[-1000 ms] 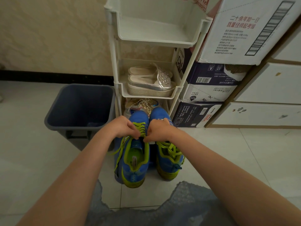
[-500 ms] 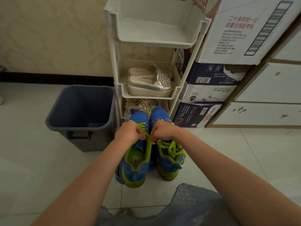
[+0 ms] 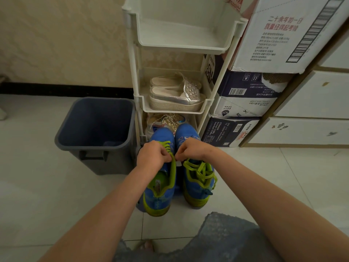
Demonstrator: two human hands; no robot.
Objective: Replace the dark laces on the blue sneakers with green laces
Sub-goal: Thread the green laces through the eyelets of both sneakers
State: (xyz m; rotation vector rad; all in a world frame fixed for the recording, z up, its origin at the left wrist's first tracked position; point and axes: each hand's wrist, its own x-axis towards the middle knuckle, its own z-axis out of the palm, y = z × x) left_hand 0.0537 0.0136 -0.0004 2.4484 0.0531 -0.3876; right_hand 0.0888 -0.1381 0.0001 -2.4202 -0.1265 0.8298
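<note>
- Only one cam here, head-worn; it looked forward and steeply down at the pale glossy tiled floor.
- Wide-angle and close in: blue mesh sneakers sat dead centre, tall white plastic shelf rack bowed across the top.

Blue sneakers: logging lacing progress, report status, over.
Left grip, right grip both pinch bright green lace on left blue mesh sneaker. Right blue mesh sneaker laced green. Nothing obstructing.

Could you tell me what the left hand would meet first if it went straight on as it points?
Most likely the toe of the blue sneaker being laced, ahead of the left hand, then the white rack; depth is unclear.
</note>
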